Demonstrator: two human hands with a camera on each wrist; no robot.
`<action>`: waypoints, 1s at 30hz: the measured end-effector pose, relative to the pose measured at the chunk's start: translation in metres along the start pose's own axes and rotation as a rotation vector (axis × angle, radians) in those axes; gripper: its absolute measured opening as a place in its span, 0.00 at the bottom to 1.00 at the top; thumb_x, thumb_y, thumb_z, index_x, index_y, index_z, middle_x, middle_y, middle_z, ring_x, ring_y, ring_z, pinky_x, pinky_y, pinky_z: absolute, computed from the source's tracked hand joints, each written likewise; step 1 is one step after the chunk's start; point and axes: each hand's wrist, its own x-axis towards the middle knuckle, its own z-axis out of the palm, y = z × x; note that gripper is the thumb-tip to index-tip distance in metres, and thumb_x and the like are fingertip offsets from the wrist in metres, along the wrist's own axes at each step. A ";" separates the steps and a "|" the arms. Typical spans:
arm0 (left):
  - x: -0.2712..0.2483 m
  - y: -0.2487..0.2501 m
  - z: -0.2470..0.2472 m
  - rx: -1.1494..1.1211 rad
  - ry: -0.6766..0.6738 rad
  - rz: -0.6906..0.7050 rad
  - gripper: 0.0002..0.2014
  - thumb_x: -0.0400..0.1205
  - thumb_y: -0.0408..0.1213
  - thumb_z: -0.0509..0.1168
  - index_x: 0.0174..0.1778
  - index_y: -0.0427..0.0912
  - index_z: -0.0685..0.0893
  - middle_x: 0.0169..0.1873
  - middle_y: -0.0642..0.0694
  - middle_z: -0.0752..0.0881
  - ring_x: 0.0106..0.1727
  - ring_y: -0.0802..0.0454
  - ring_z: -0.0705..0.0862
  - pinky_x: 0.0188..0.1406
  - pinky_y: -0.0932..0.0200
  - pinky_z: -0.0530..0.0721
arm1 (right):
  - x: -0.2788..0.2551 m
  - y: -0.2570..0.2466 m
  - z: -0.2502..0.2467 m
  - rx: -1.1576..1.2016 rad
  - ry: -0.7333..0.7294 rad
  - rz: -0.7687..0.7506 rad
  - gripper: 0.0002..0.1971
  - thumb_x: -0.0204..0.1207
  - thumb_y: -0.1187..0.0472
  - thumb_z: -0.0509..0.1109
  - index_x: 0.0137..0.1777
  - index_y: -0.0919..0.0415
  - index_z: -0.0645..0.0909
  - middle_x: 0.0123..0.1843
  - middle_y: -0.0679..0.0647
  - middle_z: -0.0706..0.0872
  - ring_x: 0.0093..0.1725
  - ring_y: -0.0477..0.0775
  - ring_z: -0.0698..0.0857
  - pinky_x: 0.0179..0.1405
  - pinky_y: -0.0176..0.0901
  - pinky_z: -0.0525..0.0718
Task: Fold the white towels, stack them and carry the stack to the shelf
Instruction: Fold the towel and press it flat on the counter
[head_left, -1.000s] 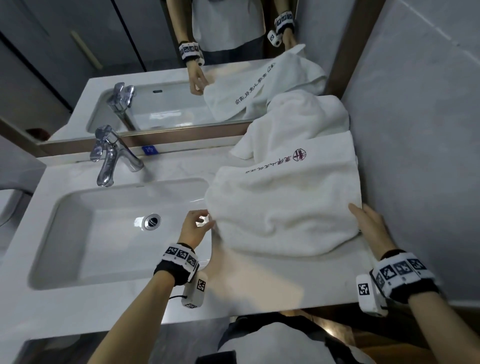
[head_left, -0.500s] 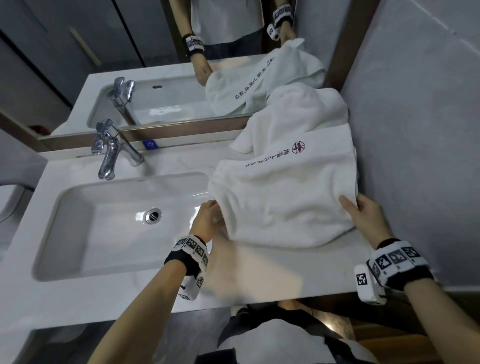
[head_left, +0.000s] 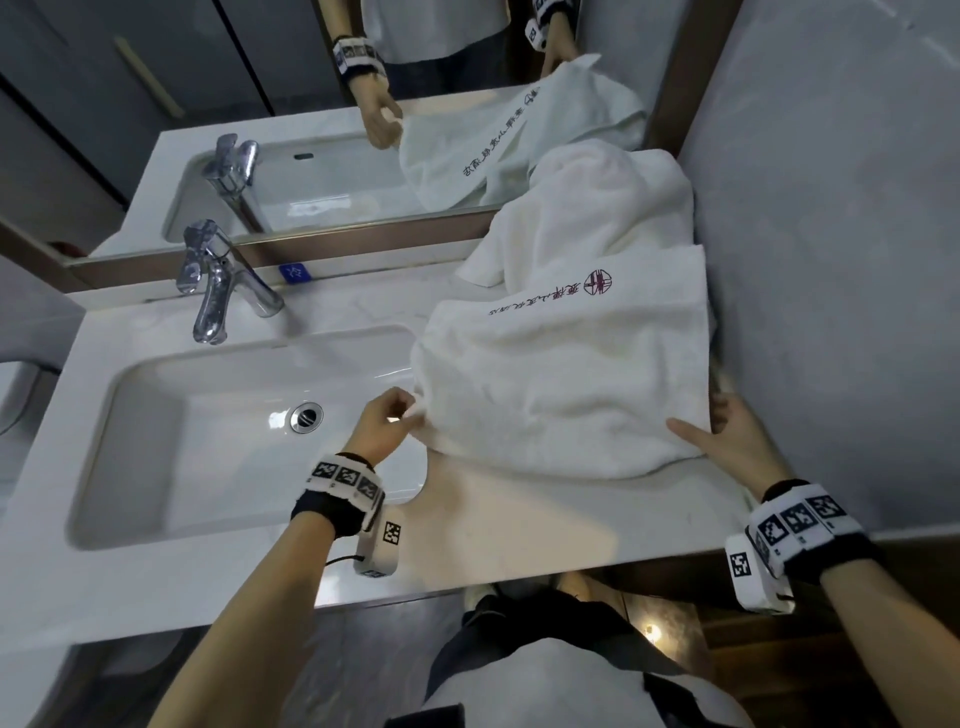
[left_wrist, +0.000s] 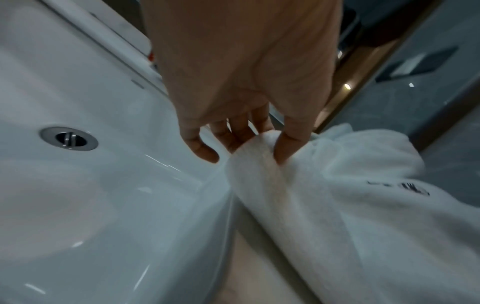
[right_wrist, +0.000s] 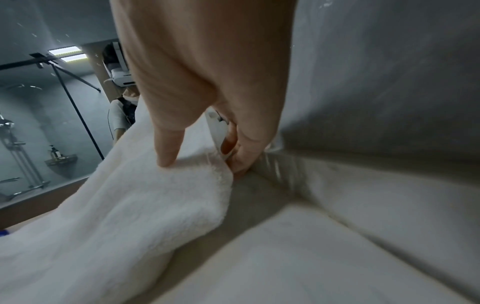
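Note:
A white towel (head_left: 566, 374) with a dark red logo lies spread on the counter (head_left: 519, 525), to the right of the sink. My left hand (head_left: 395, 418) pinches its near left corner; in the left wrist view the towel (left_wrist: 363, 216) is bunched between thumb and fingers of the left hand (left_wrist: 252, 144). My right hand (head_left: 714, 421) holds the near right corner. The right wrist view shows the right hand (right_wrist: 202, 160) with its thumb on top of the towel (right_wrist: 124, 205) and its fingers curled under the edge. A second white towel (head_left: 592, 208) lies crumpled behind, against the mirror.
The sink basin (head_left: 208, 441) and chrome faucet (head_left: 218, 280) are to the left of the towels. A mirror (head_left: 363, 156) runs along the back. A grey wall (head_left: 831, 260) stands close on the right. The counter's front edge is near my body.
My left hand reached in under the towel's near left corner and now pinches it, slightly lifted. My right hand stayed at the near right corner, its thumb now on top.

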 end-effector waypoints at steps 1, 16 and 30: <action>-0.002 -0.003 -0.007 -0.033 -0.002 -0.036 0.06 0.76 0.22 0.65 0.40 0.37 0.76 0.34 0.45 0.77 0.41 0.50 0.73 0.34 0.72 0.72 | -0.004 0.002 -0.001 -0.014 0.011 0.000 0.34 0.68 0.60 0.80 0.70 0.69 0.69 0.64 0.60 0.81 0.60 0.59 0.82 0.57 0.51 0.81; -0.015 -0.025 -0.005 -0.316 -0.102 -0.287 0.11 0.79 0.31 0.68 0.55 0.33 0.79 0.53 0.37 0.84 0.56 0.40 0.83 0.54 0.52 0.84 | -0.033 0.011 0.001 -0.218 -0.040 -0.185 0.10 0.80 0.61 0.67 0.56 0.66 0.83 0.50 0.57 0.85 0.51 0.55 0.81 0.50 0.52 0.78; -0.035 -0.024 -0.003 0.246 0.027 -0.435 0.22 0.79 0.54 0.65 0.32 0.37 0.77 0.35 0.39 0.80 0.39 0.43 0.80 0.44 0.54 0.80 | -0.031 0.017 -0.016 -0.526 -0.187 0.056 0.23 0.82 0.47 0.61 0.61 0.68 0.81 0.60 0.65 0.86 0.57 0.64 0.84 0.51 0.48 0.77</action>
